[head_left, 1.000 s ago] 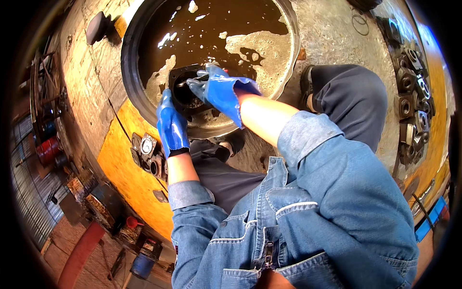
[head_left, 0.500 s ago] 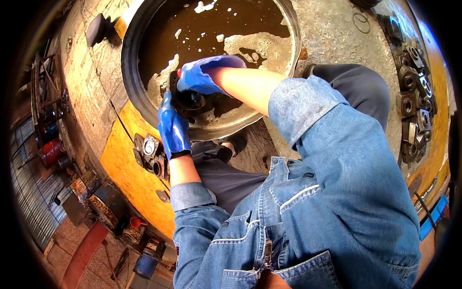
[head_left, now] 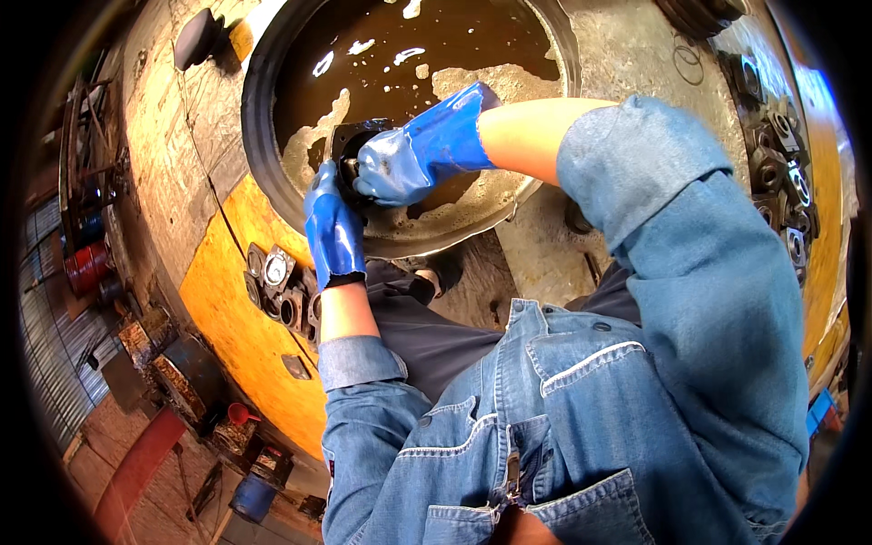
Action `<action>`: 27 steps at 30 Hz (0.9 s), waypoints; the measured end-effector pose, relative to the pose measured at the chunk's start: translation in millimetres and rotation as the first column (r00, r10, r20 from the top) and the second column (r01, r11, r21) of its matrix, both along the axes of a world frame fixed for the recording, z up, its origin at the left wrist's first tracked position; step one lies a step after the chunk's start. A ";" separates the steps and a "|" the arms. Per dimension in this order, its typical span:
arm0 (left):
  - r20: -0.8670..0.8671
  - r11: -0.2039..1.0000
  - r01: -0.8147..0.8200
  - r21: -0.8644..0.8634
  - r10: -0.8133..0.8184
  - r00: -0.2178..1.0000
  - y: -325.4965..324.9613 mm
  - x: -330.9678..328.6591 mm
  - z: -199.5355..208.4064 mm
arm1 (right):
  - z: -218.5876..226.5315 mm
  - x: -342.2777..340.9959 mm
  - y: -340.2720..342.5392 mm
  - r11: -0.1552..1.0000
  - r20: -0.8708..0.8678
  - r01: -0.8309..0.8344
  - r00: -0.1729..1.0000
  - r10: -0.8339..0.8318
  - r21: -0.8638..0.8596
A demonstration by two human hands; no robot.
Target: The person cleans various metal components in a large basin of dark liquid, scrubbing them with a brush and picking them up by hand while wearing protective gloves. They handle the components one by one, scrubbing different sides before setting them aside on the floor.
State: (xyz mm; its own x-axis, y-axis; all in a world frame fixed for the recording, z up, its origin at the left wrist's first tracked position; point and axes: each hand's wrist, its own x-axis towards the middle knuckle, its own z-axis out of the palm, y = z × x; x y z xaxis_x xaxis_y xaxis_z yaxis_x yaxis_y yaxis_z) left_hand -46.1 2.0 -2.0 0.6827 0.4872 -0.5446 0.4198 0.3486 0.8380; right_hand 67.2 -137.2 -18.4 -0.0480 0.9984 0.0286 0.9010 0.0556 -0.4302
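Metal part held at the basin's 8 o'clock, left fingers on its edge, right fist at its mouth

Dark metal part, with a wide opening in its flanged face, sits inside the rim of a large black basin, at about 8 o'clock from the basin's middle. The left hand, in a blue glove, comes up from the part's 7 o'clock; its fingers lie along the part's outer edge from 7 to 9 o'clock, gripping it there, the thumb hidden. The right hand, also gloved in blue, reaches in from 3 o'clock. Its fingers are curled into a fist over the part's opening and cover its 3 to 5 o'clock side; whether they hold something small cannot be told. The part thus lies between the two hands, its upper edge bare from 10 to 1 o'clock.

Brown liquid fills the basin, with a broad patch of tan foam at 2 o'clock and more foam at 5 and 9. Outside the rim at 7 o'clock, a cluster of metal parts lies on a yellow surface. Beyond the rim, a black domed object stands at 10 o'clock, thin rings lie between 2 and 3, and further metal parts line the far side toward 3.
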 end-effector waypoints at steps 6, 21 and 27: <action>0.011 1.000 -0.013 0.010 0.013 1.000 -2.7 4.7 -2.3 | -21.1 -3.7 12.9 0.981 0.108 0.193 0.975 -0.192 0.004; -0.112 0.998 0.025 0.054 -0.019 0.994 -3.9 4.7 7.5 | 20.8 -17.1 -23.7 0.562 -0.711 0.514 -0.145 -0.688 -0.649; -0.125 1.000 0.019 -0.011 -0.020 0.992 -1.2 7.3 5.4 | -33.5 -48.3 -19.7 0.516 -0.815 0.815 0.098 -0.571 -0.263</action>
